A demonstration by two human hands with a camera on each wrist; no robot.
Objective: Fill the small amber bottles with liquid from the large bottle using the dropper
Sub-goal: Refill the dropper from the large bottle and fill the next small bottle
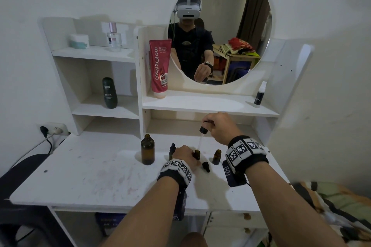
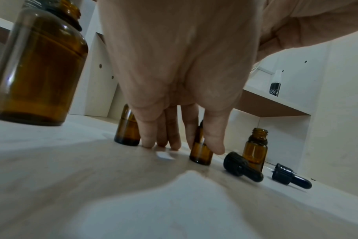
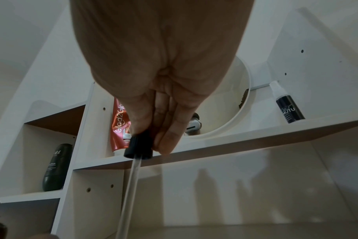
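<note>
While the left hand (image 1: pixel 183 155) holds a small amber bottle (image 1: pixel 197 154) on the white table (image 1: pixel 80 176), the right hand (image 1: pixel 219 127) holds the dropper (image 1: pixel 201 138) above it, at about 1 o'clock from the left hand. The right fingers (image 3: pixel 165 139) pinch the dropper's black top. Its clear glass tube points almost straight down, top at 12 o'clock and tip at 6 o'clock, leaning just a little. The tip sits right at the mouth of the held bottle.

The left hand's thumb and a finger pinch this little bottle from both sides, and its other fingers (image 2: pixel 149 137) touch the table beside it. The bottle stands upright and looks nearly empty, though it is hard to tell.

The large amber bottle (image 1: pixel 148 149) stands open at 9 o'clock from the left hand, well apart from it. It looks dark brown all the way through (how full it is I cannot tell). A second small bottle (image 1: pixel 172 150) with a black top stands just behind the left hand. A third small bottle (image 1: pixel 217 156) stands open at 3 o'clock, with a bit of liquid at the bottom. Two black dropper caps (image 2: pixel 242 167) lie on their sides near it.
</note>
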